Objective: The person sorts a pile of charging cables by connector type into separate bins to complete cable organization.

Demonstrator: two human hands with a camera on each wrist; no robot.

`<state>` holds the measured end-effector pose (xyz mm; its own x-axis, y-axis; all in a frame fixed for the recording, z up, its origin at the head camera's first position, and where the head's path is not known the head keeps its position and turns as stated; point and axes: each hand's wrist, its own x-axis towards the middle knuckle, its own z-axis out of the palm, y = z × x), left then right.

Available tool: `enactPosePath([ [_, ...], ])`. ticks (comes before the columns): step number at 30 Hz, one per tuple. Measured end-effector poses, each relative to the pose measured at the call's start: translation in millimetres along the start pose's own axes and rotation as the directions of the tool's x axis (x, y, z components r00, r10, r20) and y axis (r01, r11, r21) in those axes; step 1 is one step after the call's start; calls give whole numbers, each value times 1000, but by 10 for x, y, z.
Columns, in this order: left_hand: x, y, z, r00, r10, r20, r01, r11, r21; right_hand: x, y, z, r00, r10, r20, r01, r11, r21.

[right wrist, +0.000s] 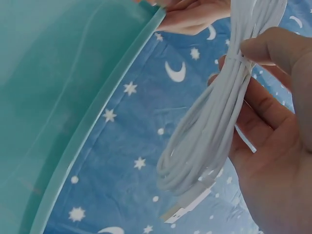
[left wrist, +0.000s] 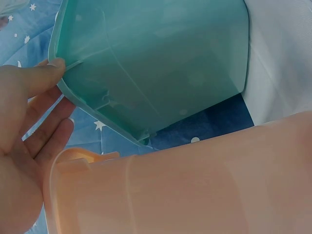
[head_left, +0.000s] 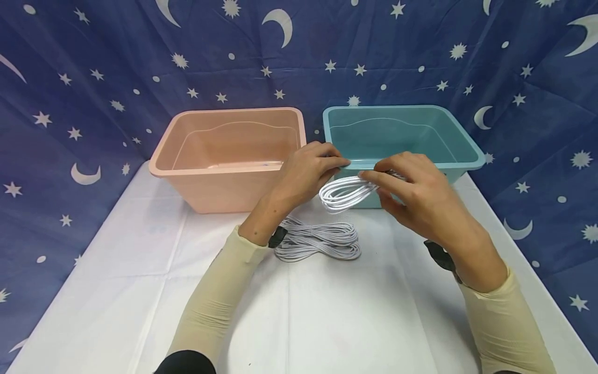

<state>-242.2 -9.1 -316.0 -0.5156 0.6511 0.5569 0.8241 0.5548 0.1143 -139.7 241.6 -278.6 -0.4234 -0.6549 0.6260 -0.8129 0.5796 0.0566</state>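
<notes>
A coiled white USB cable (right wrist: 202, 124) is pinched at its tied middle between the thumb and fingers of my right hand (head_left: 416, 195). Its metal plug hangs from the lower end of the coil in the right wrist view. In the head view this coil (head_left: 343, 195) is raised in front of the teal bin (head_left: 467, 150). My left hand (head_left: 306, 174) grips the near rim of that bin, with the thumb (left wrist: 46, 75) on one face and fingers behind. On the white cloth lies a bundle of grey cord (head_left: 322, 241), partly behind the left wrist.
To the left of the teal bin stands a peach bin (head_left: 224, 192), its right end close to my left hand. A white cloth (head_left: 117, 291) covers the table. Behind the bins hangs a dark blue curtain (head_left: 308, 72) with moons and stars.
</notes>
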Motion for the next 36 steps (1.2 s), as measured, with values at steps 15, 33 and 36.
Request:
enactPosePath([
  [15,1,-6,5,1000,-4,-5,4,1000,-9,-54,325,37,990,114,-85,-118,992,-53],
  [33,9,-15,11,1000,6,-10,-6,1000,-22,-163,715,229,951,283,-121,-292,954,-64],
  [36,7,-8,0,1000,0,0,0,1000,-15,-182,748,252,946,306,-108,-314,947,-68],
])
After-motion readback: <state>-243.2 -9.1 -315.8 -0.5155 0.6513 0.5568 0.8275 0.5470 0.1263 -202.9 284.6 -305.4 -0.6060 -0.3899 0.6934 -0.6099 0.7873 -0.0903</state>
